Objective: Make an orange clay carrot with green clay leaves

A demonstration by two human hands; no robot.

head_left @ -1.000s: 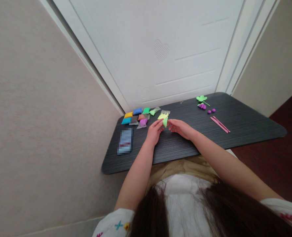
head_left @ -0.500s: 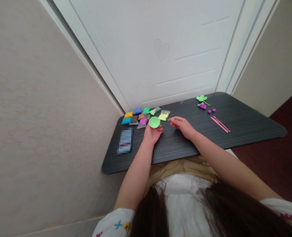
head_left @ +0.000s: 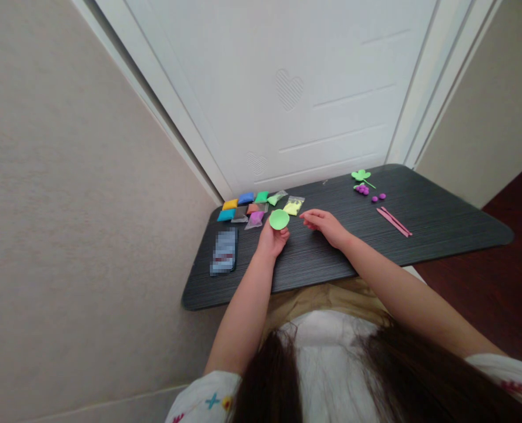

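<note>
A thin, round, light green clay piece (head_left: 279,219), slightly cupped, rests on the fingers of my left hand (head_left: 272,239). That hand is palm up, its fingers curled under and beside the piece, and some of them are hidden by it. Just to the right, my right hand (head_left: 325,225) hovers over the table with loosely bent fingers pointing at the green piece. It does not touch the piece, and I see nothing in its fingers. Beyond both hands lies a clear bag of pale yellow clay (head_left: 293,205).
Several bags of coloured clay, one purple (head_left: 256,219), lie at the back left of the dark table (head_left: 314,258). A phone (head_left: 224,251) is nearer. On the right are a green clay flower shape (head_left: 361,175), purple clay balls (head_left: 362,190) and pink sticklike tools (head_left: 393,222).
The green clay piece has shifted slightly to the right and tilted a little in my left hand. My right hand stays almost where it was.
</note>
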